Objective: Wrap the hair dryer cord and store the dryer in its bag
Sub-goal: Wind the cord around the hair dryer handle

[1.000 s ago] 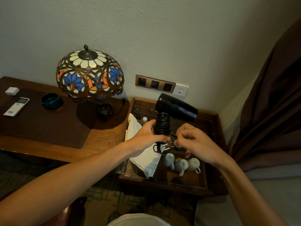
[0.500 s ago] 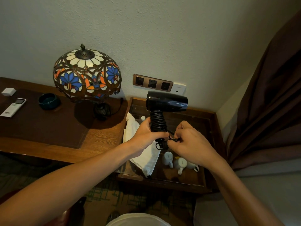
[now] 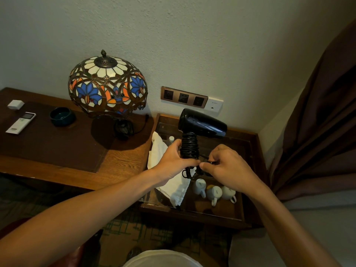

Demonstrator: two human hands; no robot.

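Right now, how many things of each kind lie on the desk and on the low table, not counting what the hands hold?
Lamp: 1
Ashtray: 1
Remote control: 1
Small white box: 1
White bag: 1
White cups: 3
Small bottle: 1
Total: 9

- A wooden surface (image 3: 123, 166) runs along the wall on the left, with a dark mat (image 3: 48, 143) lying on it.
- On the mat sit a white remote (image 3: 20, 123), a small white box (image 3: 15, 104) and a dark round ashtray (image 3: 62, 116).
- A stained-glass lamp (image 3: 107, 85) stands at the mat's right edge.
- A lower glass-topped side surface (image 3: 248, 170) sits in the corner, carrying a white cloth bag (image 3: 173, 185), draped over its front edge, and a small bottle (image 3: 171, 139).
- Three white cups (image 3: 213, 190) are grouped near its front; whether on or under the glass is unclear.
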